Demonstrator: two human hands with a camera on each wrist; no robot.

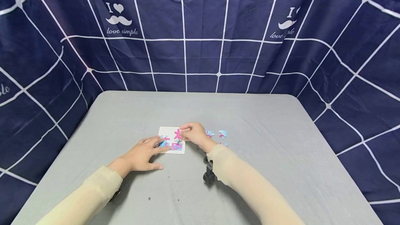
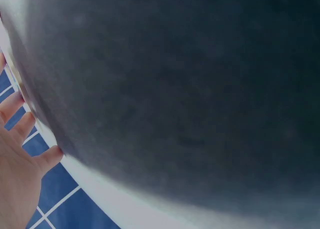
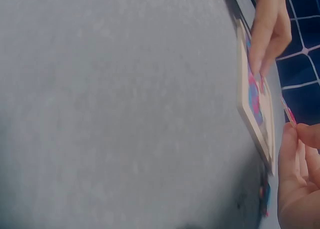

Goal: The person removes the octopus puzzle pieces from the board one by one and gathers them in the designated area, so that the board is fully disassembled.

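Note:
A white-bordered puzzle board [image 1: 167, 130] lies on the table, its near part filled with blue, pink and purple pieces. My left hand [image 1: 140, 153] is spread out, with fingertips resting on the pieces at the board's left and near side. Between thumb and fingers, my right hand [image 1: 195, 134] pinches a pink and blue puzzle piece [image 1: 177, 135] over the board's right part. The right wrist view shows that piece [image 3: 291, 115] held tilted above the board's wooden edge [image 3: 243, 74]. Mostly dark tabletop fills the left wrist view, with the left hand [image 2: 20, 164] at its edge.
Several loose puzzle pieces [image 1: 223, 134] lie on the grey table [image 1: 256, 124] to the right of the board, partly hidden by the right hand and wrist. A black wrist device [image 1: 209, 173] sits under the right sleeve. Dark blue cloth [image 1: 200, 55] with white lines hangs around the table.

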